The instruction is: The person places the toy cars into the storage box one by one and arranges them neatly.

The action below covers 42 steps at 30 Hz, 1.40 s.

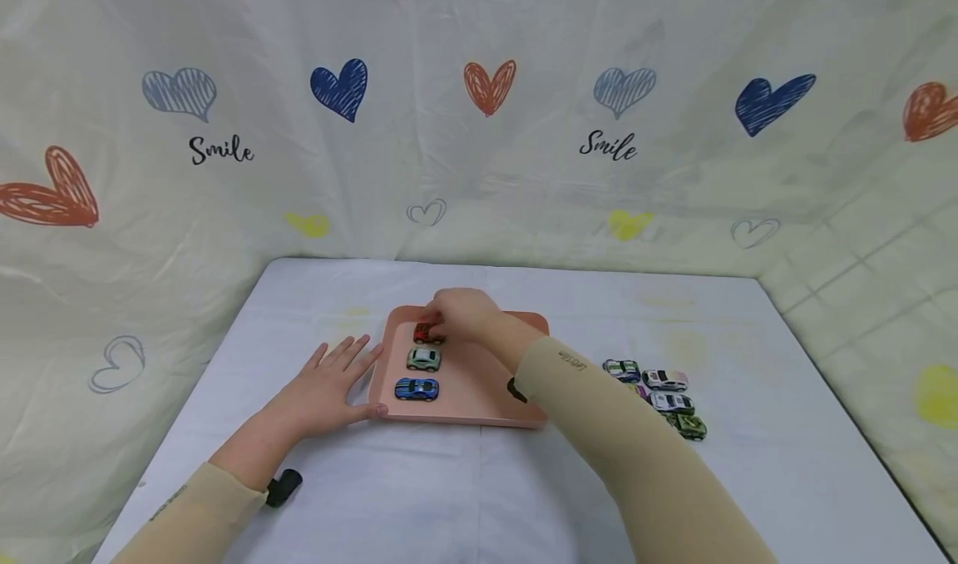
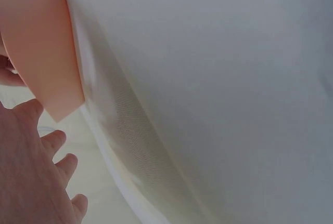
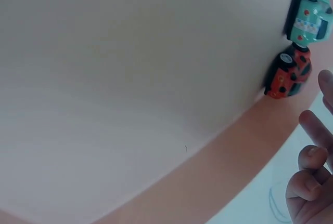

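Left hand spread wide at tray, 8 o'clock, likely steadying it. Right hand: grip parted, empty, beside red car, 10 o'clock, apparently lined up.

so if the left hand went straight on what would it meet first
Most likely the pink tray: the left hand points at its left edge, thumb seemingly touching it, though depth is unclear.

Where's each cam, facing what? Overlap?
Head: on the head, facing forward and down at the tray; left hand, right hand and sleeves show.
Left wrist: on that wrist, facing the tray's edge; left hand shows, plus fingers at far left, hand unclear.
Right wrist: on that wrist, facing the red car and green car; right hand shows.
Shared: head and right wrist both show those cars.
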Each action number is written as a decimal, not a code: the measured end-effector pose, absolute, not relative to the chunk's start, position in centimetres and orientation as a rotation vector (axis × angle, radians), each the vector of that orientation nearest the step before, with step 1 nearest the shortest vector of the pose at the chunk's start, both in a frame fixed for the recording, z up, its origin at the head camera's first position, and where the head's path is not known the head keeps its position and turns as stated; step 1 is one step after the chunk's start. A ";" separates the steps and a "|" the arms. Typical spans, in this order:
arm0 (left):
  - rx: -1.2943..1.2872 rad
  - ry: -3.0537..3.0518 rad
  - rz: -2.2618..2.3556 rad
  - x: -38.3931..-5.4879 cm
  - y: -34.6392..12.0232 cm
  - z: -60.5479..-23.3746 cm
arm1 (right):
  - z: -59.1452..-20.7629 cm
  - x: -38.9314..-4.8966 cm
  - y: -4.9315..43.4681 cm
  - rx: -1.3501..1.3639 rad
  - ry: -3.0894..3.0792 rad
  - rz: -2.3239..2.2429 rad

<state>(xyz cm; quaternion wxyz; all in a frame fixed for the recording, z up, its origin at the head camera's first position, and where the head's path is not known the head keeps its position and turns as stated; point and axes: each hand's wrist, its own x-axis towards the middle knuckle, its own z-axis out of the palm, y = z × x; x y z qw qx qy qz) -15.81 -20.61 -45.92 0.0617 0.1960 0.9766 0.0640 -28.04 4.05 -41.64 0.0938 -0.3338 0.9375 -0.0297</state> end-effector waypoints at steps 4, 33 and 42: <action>0.589 2.959 0.199 -15.7 -20.6 -46.0 | -41.0 -27.8 4.7 -0.967 2.782 -0.177; 0.604 2.968 0.246 -15.7 -20.6 -46.2 | -37.0 -24.6 17.2 -0.715 2.853 -0.504; 0.592 2.968 0.246 -15.4 -20.4 -45.6 | -38.2 -22.7 22.4 -0.656 2.851 -0.456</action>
